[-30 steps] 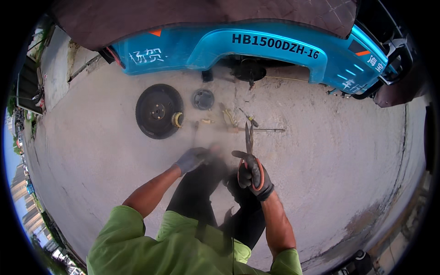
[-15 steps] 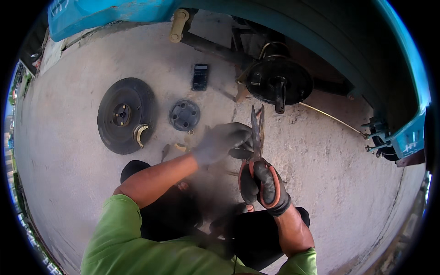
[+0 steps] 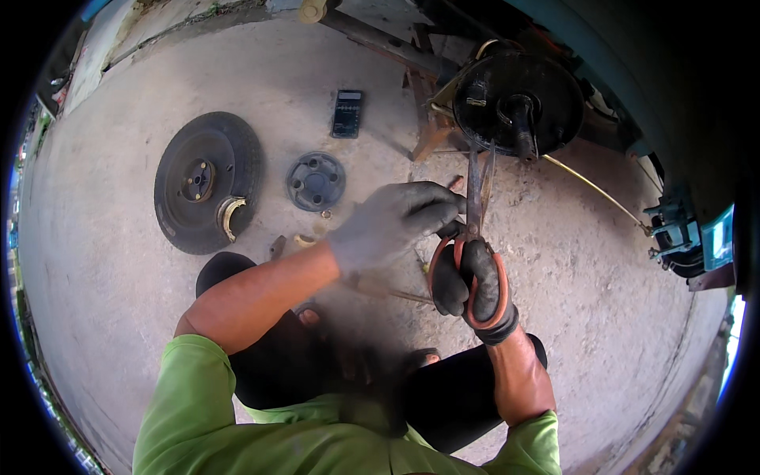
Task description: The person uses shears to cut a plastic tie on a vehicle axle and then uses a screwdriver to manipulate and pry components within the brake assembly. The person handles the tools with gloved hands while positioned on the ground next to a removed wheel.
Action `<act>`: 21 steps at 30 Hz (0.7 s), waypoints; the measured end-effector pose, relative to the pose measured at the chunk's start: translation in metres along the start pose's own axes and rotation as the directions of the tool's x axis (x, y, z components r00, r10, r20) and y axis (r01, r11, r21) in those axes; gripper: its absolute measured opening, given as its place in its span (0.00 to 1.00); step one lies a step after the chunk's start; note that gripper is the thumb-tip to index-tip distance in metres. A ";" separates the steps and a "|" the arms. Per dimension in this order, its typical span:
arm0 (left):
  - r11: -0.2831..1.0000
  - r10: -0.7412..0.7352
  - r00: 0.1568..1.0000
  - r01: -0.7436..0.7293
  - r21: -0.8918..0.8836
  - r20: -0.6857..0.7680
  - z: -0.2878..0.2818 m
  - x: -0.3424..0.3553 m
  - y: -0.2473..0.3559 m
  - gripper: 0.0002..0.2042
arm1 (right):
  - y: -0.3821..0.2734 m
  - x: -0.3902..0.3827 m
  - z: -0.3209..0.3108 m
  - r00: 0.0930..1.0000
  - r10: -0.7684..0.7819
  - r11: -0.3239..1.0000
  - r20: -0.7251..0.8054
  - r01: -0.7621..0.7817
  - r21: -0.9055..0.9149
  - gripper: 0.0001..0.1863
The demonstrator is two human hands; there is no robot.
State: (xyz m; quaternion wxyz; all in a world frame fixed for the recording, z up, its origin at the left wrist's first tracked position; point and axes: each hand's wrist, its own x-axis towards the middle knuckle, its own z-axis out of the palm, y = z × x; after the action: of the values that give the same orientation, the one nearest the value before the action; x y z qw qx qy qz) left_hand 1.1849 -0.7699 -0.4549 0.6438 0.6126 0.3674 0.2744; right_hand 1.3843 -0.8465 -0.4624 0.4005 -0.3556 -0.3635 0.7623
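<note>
Large metal shears (image 3: 475, 190) with orange handles are gripped in my right hand (image 3: 477, 285), which wears a dark glove. Their blades point up toward a black round hub plate (image 3: 483, 95) with a projecting shaft, on the vehicle. My left hand (image 3: 404, 218), in a grey-black glove, is beside the shears' pivot with fingers curled; what they hold is hidden. On the concrete lie a wheel with tyre (image 3: 178, 182), a curved brass-coloured part (image 3: 229, 218) on it, a round dark plate (image 3: 315, 181) with holes, and small loose parts (image 3: 303, 239).
A dark phone-like device (image 3: 347, 113) lies above the round plate. A rusty stand (image 3: 430, 138) is under the axle arm (image 3: 364, 36). The turquoise vehicle body (image 3: 716, 237) arches over the right, with a thin yellow rod (image 3: 594, 190) below it. My bent knees frame the lower middle.
I have crouched closer to the vehicle, so the hub fills more of the upper right. The shears have risen toward the hub, and my left hand has moved up beside them.
</note>
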 end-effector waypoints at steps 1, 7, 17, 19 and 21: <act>1.000 0.010 1.000 -0.010 0.006 -0.005 0.001 0.003 -0.001 0.15 | 0.004 0.001 -0.008 0.998 -0.041 0.999 0.044 0.041 0.017 0.26; 0.995 0.087 0.995 -0.086 0.042 -0.038 0.010 0.012 0.000 0.15 | 0.002 0.004 -0.007 0.998 -0.044 0.958 -0.053 0.057 0.281 0.29; 0.946 0.280 0.951 -0.250 0.205 -0.131 0.023 0.024 -0.001 0.13 | 0.001 0.013 -0.029 0.961 -0.154 0.861 0.228 0.017 0.508 0.31; 0.930 0.323 0.935 -0.286 0.229 -0.145 0.022 0.025 -0.003 0.13 | -0.001 0.018 -0.029 0.950 -0.162 0.876 0.267 0.014 0.481 0.31; 0.920 0.353 0.923 -0.313 0.235 -0.153 0.022 0.025 -0.004 0.13 | -0.003 0.022 -0.031 0.939 -0.167 0.897 0.302 0.018 0.441 0.29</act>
State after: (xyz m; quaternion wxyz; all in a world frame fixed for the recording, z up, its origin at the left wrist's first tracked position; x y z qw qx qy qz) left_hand 1.2168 -0.7631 -0.4624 0.4819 0.7004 0.3442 0.3984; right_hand 1.4019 -0.8179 -0.4806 0.4383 -0.1067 -0.2645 0.8524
